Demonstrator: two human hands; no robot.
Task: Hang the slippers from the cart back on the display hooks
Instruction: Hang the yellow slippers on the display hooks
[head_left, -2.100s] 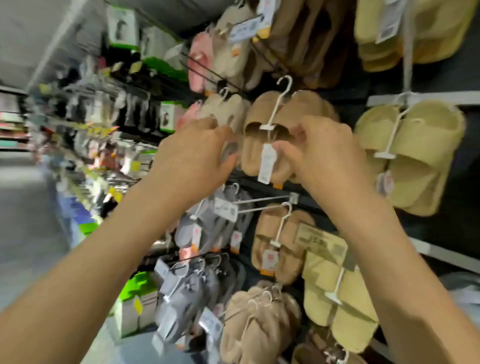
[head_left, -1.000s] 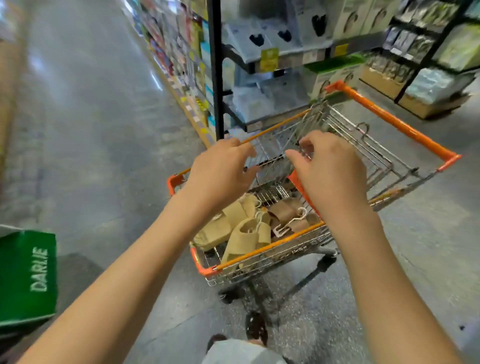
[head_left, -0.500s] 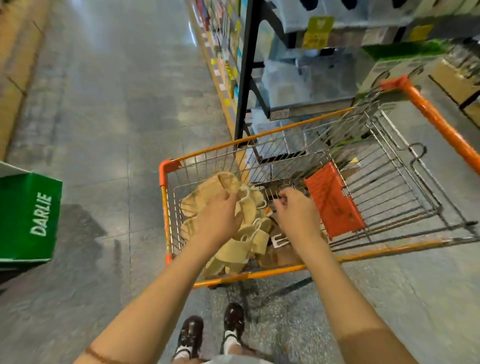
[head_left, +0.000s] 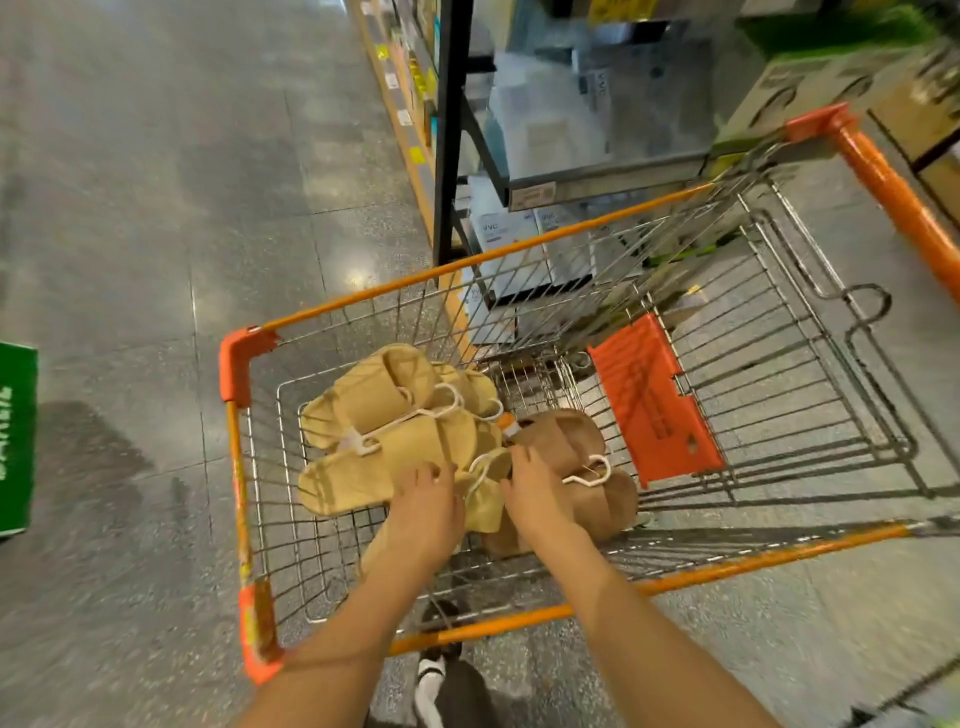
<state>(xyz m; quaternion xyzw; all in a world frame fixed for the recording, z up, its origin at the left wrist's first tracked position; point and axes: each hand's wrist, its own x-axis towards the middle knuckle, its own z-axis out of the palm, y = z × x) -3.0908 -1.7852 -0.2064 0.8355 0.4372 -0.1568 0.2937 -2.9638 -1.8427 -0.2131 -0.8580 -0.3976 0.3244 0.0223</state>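
Moments ago both hands were up at the display hooks, then swung round above the cart; now they are down inside the basket, so 1 pair appears to be hung and the next pick is starting.

On the far left a green carton (head_left: 15, 436) stands on the grey speckled floor (head_left: 130, 208). The orange-trimmed wire shopping cart (head_left: 236, 467) holds what is left to hang. In its left half lie the pale yellow woven slide slippers (head_left: 384, 431), soft and ribbed, clipped to thin white plastic hangers (head_left: 415, 415). The left hand (head_left: 428, 499) lies fingers spread on the near yellow pair, pressing rather than closing on it. Just beside it the right hand (head_left: 532, 488) rests loosely open against the tan fuzzy slippers (head_left: 563, 441), rounder and plusher, whose white hanger hook (head_left: 592, 473) curls up at its fingertips. Neither hand grips anything yet. Further right sit the orange plastic seat flap (head_left: 652, 400) and bare wire grid; dark metal shelving (head_left: 447, 130) stands beyond the cart.
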